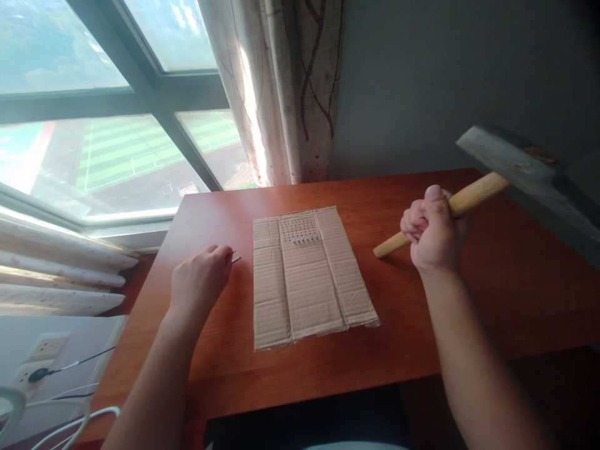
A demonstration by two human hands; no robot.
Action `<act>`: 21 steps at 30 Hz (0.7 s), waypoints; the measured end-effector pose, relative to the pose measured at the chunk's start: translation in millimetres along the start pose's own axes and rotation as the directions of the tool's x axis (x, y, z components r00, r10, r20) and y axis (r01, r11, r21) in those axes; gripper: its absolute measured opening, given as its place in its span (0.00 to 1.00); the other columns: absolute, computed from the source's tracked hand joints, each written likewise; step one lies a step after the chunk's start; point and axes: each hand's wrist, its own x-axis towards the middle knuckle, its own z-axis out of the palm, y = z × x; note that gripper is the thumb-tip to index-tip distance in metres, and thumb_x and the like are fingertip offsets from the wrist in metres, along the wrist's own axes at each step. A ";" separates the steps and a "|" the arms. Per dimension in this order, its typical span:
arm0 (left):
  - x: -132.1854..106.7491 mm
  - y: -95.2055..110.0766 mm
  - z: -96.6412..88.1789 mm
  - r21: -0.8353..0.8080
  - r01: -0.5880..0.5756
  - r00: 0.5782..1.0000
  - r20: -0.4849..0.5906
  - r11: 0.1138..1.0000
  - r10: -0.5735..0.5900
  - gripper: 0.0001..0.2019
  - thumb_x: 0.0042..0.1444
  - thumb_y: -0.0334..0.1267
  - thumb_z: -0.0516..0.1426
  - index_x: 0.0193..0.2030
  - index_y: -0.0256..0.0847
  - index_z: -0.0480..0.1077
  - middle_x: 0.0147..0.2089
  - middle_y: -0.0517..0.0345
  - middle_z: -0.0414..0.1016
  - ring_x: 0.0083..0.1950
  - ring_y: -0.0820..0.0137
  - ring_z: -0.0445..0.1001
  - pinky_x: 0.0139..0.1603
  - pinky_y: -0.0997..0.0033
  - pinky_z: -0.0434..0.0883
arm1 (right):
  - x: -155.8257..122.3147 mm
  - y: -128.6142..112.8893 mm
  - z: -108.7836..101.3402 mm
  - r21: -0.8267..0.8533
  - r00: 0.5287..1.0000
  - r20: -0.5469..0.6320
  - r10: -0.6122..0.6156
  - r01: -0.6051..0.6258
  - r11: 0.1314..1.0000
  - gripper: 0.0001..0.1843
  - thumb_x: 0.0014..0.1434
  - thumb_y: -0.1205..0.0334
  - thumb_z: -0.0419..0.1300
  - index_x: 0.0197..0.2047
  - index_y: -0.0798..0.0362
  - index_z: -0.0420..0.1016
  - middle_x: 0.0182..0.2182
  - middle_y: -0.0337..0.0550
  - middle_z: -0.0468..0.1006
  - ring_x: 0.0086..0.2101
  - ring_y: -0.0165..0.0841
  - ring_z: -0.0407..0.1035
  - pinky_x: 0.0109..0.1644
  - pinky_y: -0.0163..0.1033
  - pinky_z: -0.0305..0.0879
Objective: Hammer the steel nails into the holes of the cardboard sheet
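My right hand (438, 228) is wrapped around the wooden handle of a hammer (480, 194). The hammer's heavy grey head is raised at the upper right, and the handle's butt end points down to the left above the table. To the left of the cardboard, my left hand (201, 278) is closed, and the thin metal shaft of a nail (237, 259) sticks out past its fingertips. Between my hands a creased piece of cardboard (312, 284) lies flat. Near its far edge is a grid of small dark holes (299, 228), with a row of shiny metal bits (305, 239) along its near side.
The cardboard rests on a reddish-brown wooden table (225, 369). A window (154, 94) and a patterned curtain (281, 94) stand behind it, beside a grey wall (422, 81). At the lower left are a wall socket (49, 345) with a black plug and white cables (79, 425).
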 end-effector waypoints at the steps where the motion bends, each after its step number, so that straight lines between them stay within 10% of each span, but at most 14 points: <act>1: 0.0 -0.3 -2.2 -0.065 0.010 0.999 -0.042 0.998 -0.013 0.13 0.65 0.43 0.52 0.40 0.44 0.77 0.42 0.51 0.82 0.32 0.63 0.77 0.27 0.68 0.60 | 0.0 0.0 -0.4 0.003 1.000 -0.001 -0.003 0.003 1.000 0.32 0.59 0.44 0.66 0.19 0.49 0.50 0.13 0.27 0.48 0.12 0.22 0.43 0.14 0.35 0.37; 4: 0.6 1.8 -11.3 -0.405 -0.013 0.976 -0.202 0.914 -0.075 0.08 0.60 0.41 0.58 0.38 0.43 0.77 0.35 0.56 0.81 0.31 0.66 0.78 0.33 0.68 0.70 | 0.1 0.5 -2.2 0.001 1.000 0.003 -0.018 0.018 1.000 0.33 0.60 0.45 0.65 0.19 0.49 0.49 0.13 0.27 0.48 0.12 0.21 0.43 0.15 0.35 0.37; 7: 2.7 14.1 -26.2 -0.754 -0.069 0.942 -0.264 0.653 -0.206 0.06 0.55 0.41 0.63 0.36 0.42 0.77 0.32 0.58 0.80 0.31 0.69 0.78 0.35 0.70 0.75 | 0.2 1.1 -3.9 -0.002 1.000 -0.002 -0.020 0.020 1.000 0.32 0.61 0.47 0.65 0.19 0.50 0.49 0.13 0.27 0.48 0.12 0.21 0.43 0.15 0.35 0.37; 11: 10.8 43.0 -43.8 -0.901 -0.170 0.948 -0.260 0.398 -0.183 0.08 0.52 0.41 0.66 0.37 0.40 0.78 0.33 0.57 0.81 0.33 0.70 0.79 0.35 0.71 0.77 | -0.6 0.5 -4.3 0.015 1.000 -0.003 -0.012 0.012 1.000 0.31 0.62 0.49 0.64 0.19 0.49 0.50 0.13 0.27 0.48 0.12 0.21 0.43 0.15 0.35 0.36; 21: 25.3 72.9 -23.8 -0.859 -0.238 0.958 -0.284 0.454 -0.034 0.07 0.55 0.41 0.64 0.37 0.40 0.79 0.31 0.58 0.80 0.29 0.73 0.74 0.28 0.75 0.71 | 0.3 -1.1 -1.8 0.009 1.000 -0.010 -0.003 0.003 1.000 0.31 0.59 0.48 0.66 0.19 0.49 0.50 0.12 0.26 0.48 0.12 0.21 0.42 0.15 0.34 0.37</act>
